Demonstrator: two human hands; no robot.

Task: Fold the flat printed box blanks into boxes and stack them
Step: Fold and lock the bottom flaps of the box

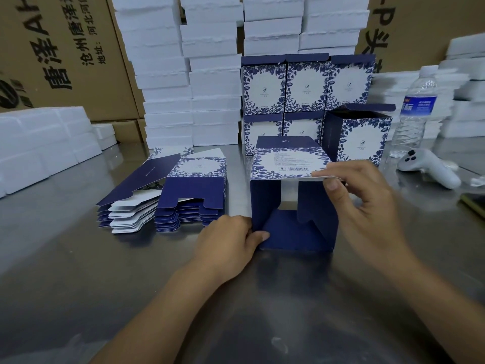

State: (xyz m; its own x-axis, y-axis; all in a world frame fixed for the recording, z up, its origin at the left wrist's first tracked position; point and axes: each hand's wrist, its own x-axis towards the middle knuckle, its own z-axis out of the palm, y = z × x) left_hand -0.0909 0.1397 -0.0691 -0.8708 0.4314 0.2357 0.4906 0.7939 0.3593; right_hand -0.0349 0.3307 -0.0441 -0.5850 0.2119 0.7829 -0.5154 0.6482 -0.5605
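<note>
Working on one half-folded box (286, 164) at frame ctr, lying on its side on the table (78, 258) w/ the open end toward the person. Its axis runs from lower frame up toward the finished boxes (304, 85) stacked behind. The left grip (228, 240) sits at the opening's lower-left corner, thumb & fingers pinching the box where the side wall meets the btm flap (288, 229). The right grip (364, 195) is at the upper-right corner, thumb & fingertips pinching the top flap (325, 177), white underside showing. Side flaps look partly turned inward, tho the dark interior makes that hard to read.

Likely step: closing this end. The top flap lies directly left of the right grip and has to swing down across the opening, so the right grip is nearer for that; the left grip probably just steadies. The flat blanks (194, 190) sit in a pile left of ctr, just beside the left grip. A lid-up box (359, 135) stands right of the stack.
</note>
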